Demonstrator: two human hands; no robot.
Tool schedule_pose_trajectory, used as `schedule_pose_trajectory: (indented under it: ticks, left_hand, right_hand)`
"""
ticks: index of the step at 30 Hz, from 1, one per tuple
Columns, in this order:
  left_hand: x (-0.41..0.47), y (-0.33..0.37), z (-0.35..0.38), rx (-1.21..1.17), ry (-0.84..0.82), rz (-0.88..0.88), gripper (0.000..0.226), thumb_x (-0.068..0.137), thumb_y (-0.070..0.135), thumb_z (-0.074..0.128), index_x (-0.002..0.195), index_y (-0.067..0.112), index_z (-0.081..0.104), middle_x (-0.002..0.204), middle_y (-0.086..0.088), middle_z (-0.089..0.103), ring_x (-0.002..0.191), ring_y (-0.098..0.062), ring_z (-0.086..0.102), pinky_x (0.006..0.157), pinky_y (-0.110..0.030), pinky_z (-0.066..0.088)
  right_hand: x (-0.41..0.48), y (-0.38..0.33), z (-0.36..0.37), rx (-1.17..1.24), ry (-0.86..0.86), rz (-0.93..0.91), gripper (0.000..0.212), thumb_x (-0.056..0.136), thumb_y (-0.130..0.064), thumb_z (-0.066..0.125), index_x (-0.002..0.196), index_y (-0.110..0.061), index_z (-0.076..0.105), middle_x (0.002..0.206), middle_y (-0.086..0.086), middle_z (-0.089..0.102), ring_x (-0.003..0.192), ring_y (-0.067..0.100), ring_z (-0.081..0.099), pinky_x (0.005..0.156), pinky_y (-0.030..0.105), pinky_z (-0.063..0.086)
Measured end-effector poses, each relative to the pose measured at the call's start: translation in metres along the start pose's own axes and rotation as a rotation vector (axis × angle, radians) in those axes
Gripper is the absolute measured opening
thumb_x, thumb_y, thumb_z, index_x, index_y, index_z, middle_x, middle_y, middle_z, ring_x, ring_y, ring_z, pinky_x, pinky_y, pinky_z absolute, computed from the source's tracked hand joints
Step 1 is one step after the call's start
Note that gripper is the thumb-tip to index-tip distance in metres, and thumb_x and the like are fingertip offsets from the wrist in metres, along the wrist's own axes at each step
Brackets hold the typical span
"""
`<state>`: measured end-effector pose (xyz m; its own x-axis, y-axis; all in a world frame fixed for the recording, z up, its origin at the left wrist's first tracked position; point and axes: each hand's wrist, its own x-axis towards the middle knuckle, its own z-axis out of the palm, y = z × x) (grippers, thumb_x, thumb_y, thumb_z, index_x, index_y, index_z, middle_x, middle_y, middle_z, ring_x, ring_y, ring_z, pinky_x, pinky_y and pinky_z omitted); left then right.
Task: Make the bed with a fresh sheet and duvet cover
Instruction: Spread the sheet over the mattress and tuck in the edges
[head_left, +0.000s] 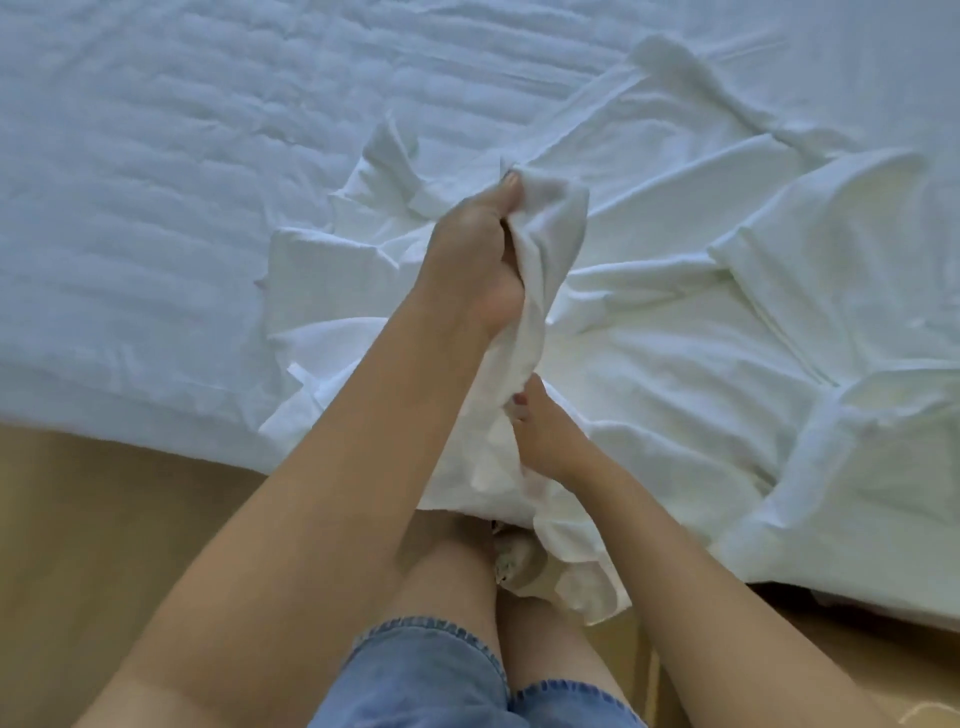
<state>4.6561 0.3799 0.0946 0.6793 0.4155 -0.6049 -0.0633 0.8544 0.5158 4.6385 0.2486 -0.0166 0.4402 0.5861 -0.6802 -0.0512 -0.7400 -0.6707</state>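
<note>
The bed (156, 182) fills the upper part of the view, and its quilted top is bare on the left side. A white sheet (675, 312) lies crumpled on the right half of the bed, with many folds, and one end hangs over the near edge of the bed toward the floor (78, 493).

The left hand (478, 254) is above the near part of the bed. Its fingers and thumb are curled around a bunched length of the sheet and hold it up from the bed. The right hand (548, 441) is lower, at the near edge of the bed, and it grips the same bunch from the right side.

The person stands on the floor just beside the bed, in denim shorts (415, 675) with bare legs.
</note>
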Motion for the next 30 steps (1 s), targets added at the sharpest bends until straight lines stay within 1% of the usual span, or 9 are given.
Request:
schedule_pose_trajectory:
  ticks: [5, 9, 12, 14, 19, 21, 24, 27, 30]
  left_hand:
    - [0.005, -0.012, -0.001, -0.234, -0.017, -0.002, 0.028, 0.101, 0.013, 0.036, 0.113, -0.004, 0.055, 0.102, -0.018, 0.060, 0.094, -0.029, 0.058, 0.105, -0.040, 0.039]
    - [0.006, -0.023, -0.008, -0.229, 0.011, 0.005, 0.036, 0.100, 0.010, 0.037, 0.132, -0.003, 0.047, 0.121, -0.019, 0.058, 0.112, -0.030, 0.056, 0.108, -0.042, 0.037]
    - [0.001, -0.030, -0.008, -0.229, 0.045, -0.019, 0.035, 0.100, 0.011, 0.038, 0.129, -0.004, 0.050, 0.132, -0.018, 0.054, 0.123, -0.029, 0.052, 0.108, -0.040, 0.037]
    - [-0.005, -0.030, -0.004, -0.251, 0.067, -0.017, 0.032, 0.100, 0.011, 0.040, 0.123, -0.004, 0.054, 0.126, -0.018, 0.058, 0.119, -0.029, 0.056, 0.107, -0.039, 0.039]
    - [-0.006, -0.019, 0.010, -0.287, 0.108, 0.005, 0.022, 0.099, 0.008, 0.042, 0.104, -0.006, 0.058, 0.094, -0.018, 0.062, 0.084, -0.029, 0.062, 0.101, -0.036, 0.045]
    - [-0.004, -0.018, 0.010, -0.222, 0.105, 0.011, 0.024, 0.099, 0.008, 0.041, 0.113, -0.004, 0.056, 0.101, -0.018, 0.061, 0.091, -0.029, 0.062, 0.101, -0.037, 0.045]
    - [0.006, -0.021, 0.000, -0.008, 0.160, 0.055, 0.027, 0.100, 0.009, 0.038, 0.121, -0.002, 0.051, 0.116, -0.019, 0.060, 0.109, -0.031, 0.060, 0.099, -0.043, 0.046]
    - [0.021, -0.016, -0.031, 0.142, 0.326, 0.126, 0.021, 0.096, 0.004, 0.042, 0.110, -0.003, 0.056, 0.107, -0.015, 0.063, 0.101, -0.030, 0.062, 0.088, -0.041, 0.052]
    - [0.032, -0.016, -0.074, 0.589, 0.655, 0.225, 0.013, 0.091, 0.009, 0.049, 0.101, 0.004, 0.056, 0.111, -0.014, 0.060, 0.102, -0.027, 0.058, 0.083, -0.035, 0.050]
  right_hand:
    - [-0.020, 0.046, -0.013, -0.407, -0.228, 0.236, 0.039, 0.095, -0.022, 0.051, 0.131, -0.008, 0.044, 0.128, 0.010, 0.053, 0.107, 0.027, 0.053, 0.086, 0.033, 0.042]
    - [-0.031, 0.077, 0.010, -0.132, -0.053, 0.102, 0.030, 0.096, -0.034, 0.046, 0.122, -0.021, 0.053, 0.119, -0.001, 0.059, 0.101, 0.019, 0.056, 0.084, 0.030, 0.045]
    - [-0.042, 0.058, 0.008, 0.505, 0.207, -0.031, 0.028, 0.091, -0.044, 0.045, 0.101, -0.023, 0.060, 0.101, -0.002, 0.062, 0.099, 0.019, 0.058, 0.080, 0.025, 0.044]
    - [-0.047, 0.046, 0.003, 0.627, 0.088, -0.140, 0.054, 0.074, -0.064, 0.050, 0.111, -0.025, 0.058, 0.109, -0.006, 0.062, 0.106, 0.013, 0.058, 0.089, 0.025, 0.044]
    - [-0.032, 0.045, 0.026, -0.020, 0.203, -0.200, 0.108, 0.055, -0.072, 0.070, 0.144, -0.030, 0.024, 0.146, -0.009, 0.035, 0.134, 0.017, 0.034, 0.107, 0.047, 0.036]
    - [-0.023, 0.047, 0.025, -0.055, 0.268, -0.155, 0.089, 0.074, -0.053, 0.068, 0.146, -0.024, 0.023, 0.146, -0.004, 0.036, 0.134, 0.021, 0.033, 0.106, 0.046, 0.034]
    - [-0.016, 0.050, 0.016, 0.004, 0.265, -0.140, 0.023, 0.095, -0.020, 0.043, 0.114, -0.016, 0.054, 0.105, 0.002, 0.061, 0.101, 0.025, 0.057, 0.081, 0.032, 0.044]
    - [-0.017, 0.059, 0.009, 0.148, 0.246, -0.100, 0.021, 0.095, -0.014, 0.040, 0.079, -0.019, 0.052, 0.081, -0.004, 0.055, 0.076, 0.016, 0.052, 0.061, 0.023, 0.038]
    - [-0.018, 0.084, 0.005, 0.384, 0.332, 0.011, 0.006, 0.093, -0.024, 0.055, 0.091, -0.018, 0.057, 0.087, -0.006, 0.058, 0.080, 0.010, 0.054, 0.066, 0.019, 0.040]
